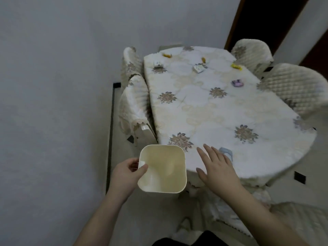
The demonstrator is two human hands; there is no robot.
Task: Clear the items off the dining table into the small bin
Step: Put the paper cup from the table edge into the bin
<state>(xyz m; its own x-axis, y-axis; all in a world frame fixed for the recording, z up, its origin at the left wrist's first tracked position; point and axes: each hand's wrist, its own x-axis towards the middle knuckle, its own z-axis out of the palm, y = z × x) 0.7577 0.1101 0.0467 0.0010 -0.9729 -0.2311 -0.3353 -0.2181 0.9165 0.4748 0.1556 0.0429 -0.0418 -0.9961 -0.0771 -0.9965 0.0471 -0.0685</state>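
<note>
Nearest the viewer, two bare forearms reach forward. The left hand [128, 172] grips the near-left rim of a small cream plastic bin [162, 170], square with rounded corners and smooth walls, thumb hooked over the edge; the bin is held just off the near left corner of the table and looks empty inside. The right hand [217, 168] hovers flat above the near table edge, fingers straight and spread, holding nothing; a pale blue scrap [227, 152] peeks out just beyond its fingers. The dining table [204, 110] wears a quilted white cloth with embroidered brownish flowers and a scalloped hem. Farther along lies a small purple item [237, 83] near the right edge. At the far end sit two white packets [198, 68] [157, 64] and three yellow-orange wrappers [167, 55] [203, 60] [236, 66]. Quilted cream chair covers [291, 86] flank both sides.
</note>
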